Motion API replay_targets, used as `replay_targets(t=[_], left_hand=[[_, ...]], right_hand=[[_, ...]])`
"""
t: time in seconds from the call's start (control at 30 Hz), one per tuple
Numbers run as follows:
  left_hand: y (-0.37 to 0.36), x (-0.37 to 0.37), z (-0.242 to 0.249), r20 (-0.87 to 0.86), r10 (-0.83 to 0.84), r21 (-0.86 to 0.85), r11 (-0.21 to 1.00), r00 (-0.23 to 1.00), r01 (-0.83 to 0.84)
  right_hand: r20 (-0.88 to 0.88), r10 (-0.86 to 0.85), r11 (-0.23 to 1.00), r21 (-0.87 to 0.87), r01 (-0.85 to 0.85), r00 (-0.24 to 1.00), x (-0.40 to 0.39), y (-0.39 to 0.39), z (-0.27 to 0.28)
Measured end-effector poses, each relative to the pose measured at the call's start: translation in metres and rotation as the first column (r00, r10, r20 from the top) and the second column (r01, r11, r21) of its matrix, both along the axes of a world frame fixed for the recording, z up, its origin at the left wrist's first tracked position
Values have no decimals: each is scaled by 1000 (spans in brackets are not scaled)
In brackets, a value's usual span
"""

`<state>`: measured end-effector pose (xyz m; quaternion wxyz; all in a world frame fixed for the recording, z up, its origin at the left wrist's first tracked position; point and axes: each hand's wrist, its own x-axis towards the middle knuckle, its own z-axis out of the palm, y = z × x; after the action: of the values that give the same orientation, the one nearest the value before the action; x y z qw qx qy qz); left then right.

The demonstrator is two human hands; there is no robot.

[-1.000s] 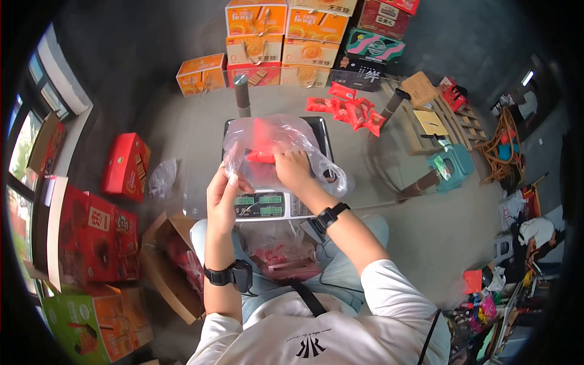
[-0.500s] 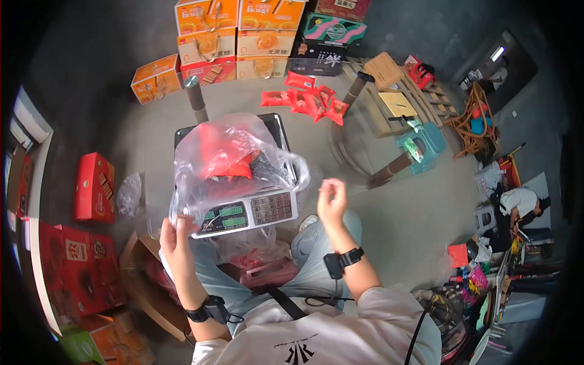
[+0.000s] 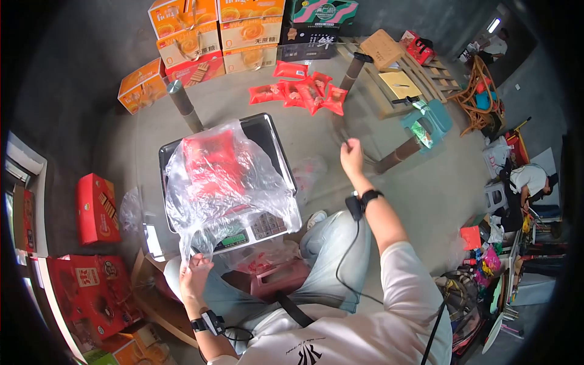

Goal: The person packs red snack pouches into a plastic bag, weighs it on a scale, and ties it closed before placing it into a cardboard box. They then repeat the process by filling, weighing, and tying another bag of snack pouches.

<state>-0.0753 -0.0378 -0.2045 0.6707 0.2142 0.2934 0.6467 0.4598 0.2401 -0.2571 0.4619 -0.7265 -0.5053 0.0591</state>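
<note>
Head view, lower left of the frame: the left hand (image 3: 198, 274) pinches the gathered end of a clear plastic bag (image 3: 261, 176), its fingers drawn together on the film. The bag lies left of centre on a weighing scale (image 3: 269, 131), with red packets (image 3: 212, 159) inside it. Right of centre, the right hand (image 3: 351, 157) is raised, fingers curled nearly closed, gripping nothing that shows. Farther off, at upper centre, loose red pouches (image 3: 310, 94) lie clustered on the glass table (image 3: 228, 97); orange boxes (image 3: 249, 33) stand stacked beyond.

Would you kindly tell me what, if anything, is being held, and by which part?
The left hand holds the bag by its gathered near end; the right hand appears empty.
</note>
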Motion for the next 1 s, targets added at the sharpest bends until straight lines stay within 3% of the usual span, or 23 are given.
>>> replay_targets(t=[0.07, 0.17, 0.23, 0.33, 0.47, 0.6, 0.7, 0.77, 0.8, 0.87, 1.0], left_hand=[[1, -5, -5, -14, 3, -12, 1000, 1000, -3], [5, -5, 0, 93, -89, 43, 995, 992, 85], [6, -7, 0, 104, -79, 28, 997, 991, 77], [8, -8, -4, 130, -75, 12, 997, 989, 74], [11, -8, -3, 140, -78, -6, 997, 987, 80], [15, -5, -3, 135, -106, 2, 994, 985, 107], [13, -5, -6, 116, -107, -4, 994, 988, 108], [15, -4, -4, 93, -90, -14, 996, 992, 92], [18, -2, -3, 96, -91, -7, 996, 991, 92], [16, 0, 2, 58, -56, -38, 998, 997, 59], [15, -1, -5, 44, -41, -50, 998, 998, 43]], right_hand=[[155, -33, 980, -187, 62, 987, -8, 33, 31], [258, 26, 978, -207, 29, 966, -4, 89, 39], [445, -1, 963, -241, 121, 895, -13, 108, 66], [481, 117, 910, -403, 100, 869, -23, 129, 94], [579, 232, 896, -440, 60, 782, -16, 148, 76], [530, 335, 839, -543, 9, 779, -7, 150, 67], [420, 267, 853, -521, -10, 867, -15, 138, 67], [449, 132, 948, -317, 19, 884, -13, 129, 49], [453, 129, 951, -310, 20, 882, -15, 121, 38], [459, -47, 988, -111, 109, 887, -23, 84, 23], [451, -24, 996, 85, -16, 892, -46, 12, 23]])
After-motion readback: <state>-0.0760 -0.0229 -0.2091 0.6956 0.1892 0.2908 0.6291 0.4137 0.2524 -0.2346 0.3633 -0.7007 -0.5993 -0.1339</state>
